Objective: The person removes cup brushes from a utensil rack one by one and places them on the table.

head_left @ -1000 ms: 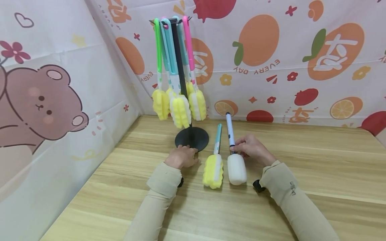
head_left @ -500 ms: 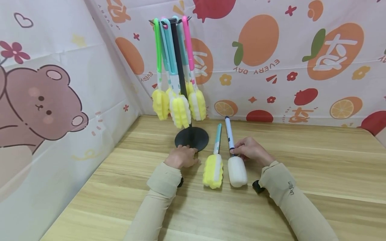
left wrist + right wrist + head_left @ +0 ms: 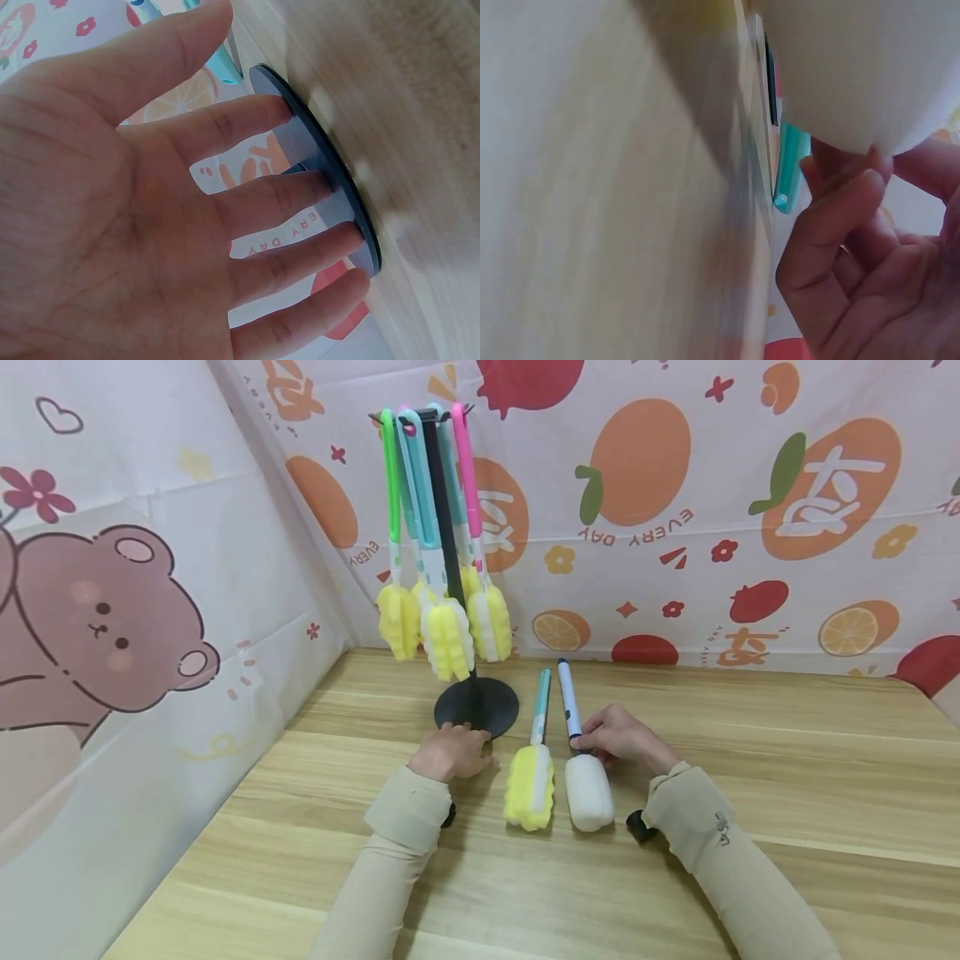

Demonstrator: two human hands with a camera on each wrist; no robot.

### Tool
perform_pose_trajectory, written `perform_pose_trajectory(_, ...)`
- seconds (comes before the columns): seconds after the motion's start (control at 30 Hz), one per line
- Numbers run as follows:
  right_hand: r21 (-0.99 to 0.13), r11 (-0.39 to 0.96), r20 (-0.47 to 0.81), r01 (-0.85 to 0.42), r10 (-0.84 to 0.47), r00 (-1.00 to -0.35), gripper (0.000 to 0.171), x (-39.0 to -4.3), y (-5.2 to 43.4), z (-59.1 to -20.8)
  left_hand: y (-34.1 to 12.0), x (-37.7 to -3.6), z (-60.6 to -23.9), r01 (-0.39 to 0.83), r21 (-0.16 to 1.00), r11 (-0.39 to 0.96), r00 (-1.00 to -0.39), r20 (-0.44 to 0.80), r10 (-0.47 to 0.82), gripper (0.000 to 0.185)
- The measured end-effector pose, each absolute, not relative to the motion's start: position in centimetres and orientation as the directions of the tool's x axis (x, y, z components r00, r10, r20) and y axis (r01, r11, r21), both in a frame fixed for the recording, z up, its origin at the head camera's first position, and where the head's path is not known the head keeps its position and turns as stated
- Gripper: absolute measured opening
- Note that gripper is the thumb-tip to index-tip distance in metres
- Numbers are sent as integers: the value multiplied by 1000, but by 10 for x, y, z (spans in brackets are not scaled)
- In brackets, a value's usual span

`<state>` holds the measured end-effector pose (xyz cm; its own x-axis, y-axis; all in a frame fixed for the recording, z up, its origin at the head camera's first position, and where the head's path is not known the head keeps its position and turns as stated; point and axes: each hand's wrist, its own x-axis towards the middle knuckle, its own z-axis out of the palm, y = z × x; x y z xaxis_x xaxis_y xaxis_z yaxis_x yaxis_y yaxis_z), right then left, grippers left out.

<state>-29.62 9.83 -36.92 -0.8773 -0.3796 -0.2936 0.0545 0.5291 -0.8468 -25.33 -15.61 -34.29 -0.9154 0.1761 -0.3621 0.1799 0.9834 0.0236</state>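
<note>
My left hand [image 3: 450, 753] lies with fingers spread, fingertips on the round black base [image 3: 498, 710] of a stand. In the left wrist view those fingers [image 3: 274, 199] reach straight onto the black disc [image 3: 330, 150]. With curled fingers my right hand [image 3: 624, 739] pinches a bottle brush with a white sponge head [image 3: 588, 795] at its neck, just above the head. The right wrist view has this white sponge [image 3: 862, 67] large, partly covering the fingers. To its left, a second bottle brush with a yellow-and-white sponge [image 3: 529, 788] and teal handle lies on the table.
Several bottle brushes with yellow sponge heads [image 3: 448, 639] and green, teal or pink handles hang from the black stand's hooks [image 3: 429, 415]. Patterned cloth [image 3: 637, 585] backs the wooden table [image 3: 787, 760], and a bear-printed sheet [image 3: 112, 618] borders its left side.
The white-headed brush has slid slightly toward me, its handle end moving away from the back cloth, with my right hand still pinching it. My left hand stays on the base.
</note>
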Motion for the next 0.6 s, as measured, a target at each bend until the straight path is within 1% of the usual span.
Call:
perform_pose_trajectory(0.13, -867, 496, -303, 53, -440, -845, 18, -295, 99, -372, -156, -253, -343, 180, 24, 983, -916, -361, 177, 51)
perform_pose_trajectory(0.3, -887, 461, -299, 33, -516, -803, 25, -295, 100, -374, -156, -254, -344, 180, 22, 983, -917, -358, 176, 52)
perform_pose_trajectory(0.43, -898, 440, -293, 28, -546, -785, 31, -295, 101, -375, -156, -254, -344, 181, 19, 983, -917, -359, 176, 52)
perform_pose_trajectory(0.6, -917, 398, -276, 32, -576, -770, 32, -295, 102, -375, -157, -253, -344, 187, 17, 982, -917, -356, 181, 52)
